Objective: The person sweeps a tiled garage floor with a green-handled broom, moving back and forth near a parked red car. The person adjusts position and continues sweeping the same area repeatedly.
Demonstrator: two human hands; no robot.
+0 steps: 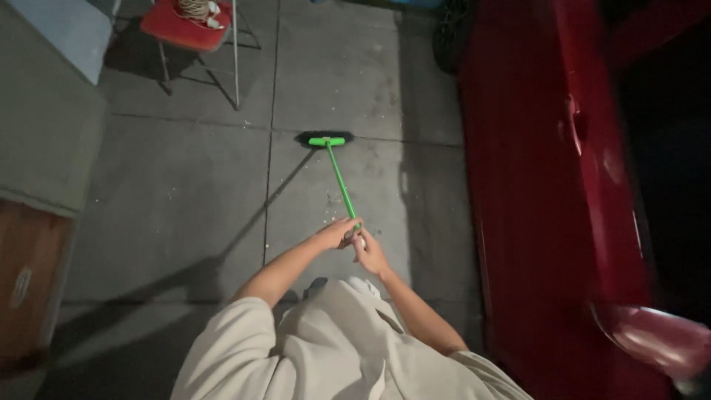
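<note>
Nearest: both hands wrapped shut on the top end of the green broom handle (341, 180), left hand (337, 233) just above right hand (369, 254), touching. Handle runs forward and down to the broom head (326, 139), bristles resting on the concrete floor (185, 192). Looks light and stiff; a firm two-hand grip high on the shaft suits it. Red car (548, 185) close on the right, red chair (189, 26) far left.

Both my arms reach forward, bare to the elbows, forearms converging ahead of my chest. My left hand (338, 233) and right hand (369, 254) are curled closed, touching, left slightly farther out.
</note>
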